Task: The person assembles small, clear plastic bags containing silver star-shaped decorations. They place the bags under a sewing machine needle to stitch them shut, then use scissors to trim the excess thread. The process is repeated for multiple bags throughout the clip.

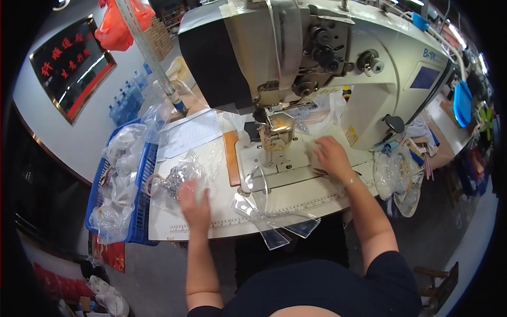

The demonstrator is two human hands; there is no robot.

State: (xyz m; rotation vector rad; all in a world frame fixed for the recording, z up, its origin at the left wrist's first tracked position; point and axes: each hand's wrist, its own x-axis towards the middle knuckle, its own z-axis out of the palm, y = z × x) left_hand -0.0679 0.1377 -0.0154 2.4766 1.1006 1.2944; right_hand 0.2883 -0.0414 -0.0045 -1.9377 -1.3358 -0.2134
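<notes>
left hand [193,203] on clear bag [177,182], contents blurred | right hand [331,157] flat on table [317,198]

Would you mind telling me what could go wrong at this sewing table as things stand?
1. The clear plastic pieces overhang the table's front edge and might slide off.
2. The right hand lies flat beside the presser foot; fingers may stray under the needle.
3. The left hand presses a slippery bag that may shift.
</notes>
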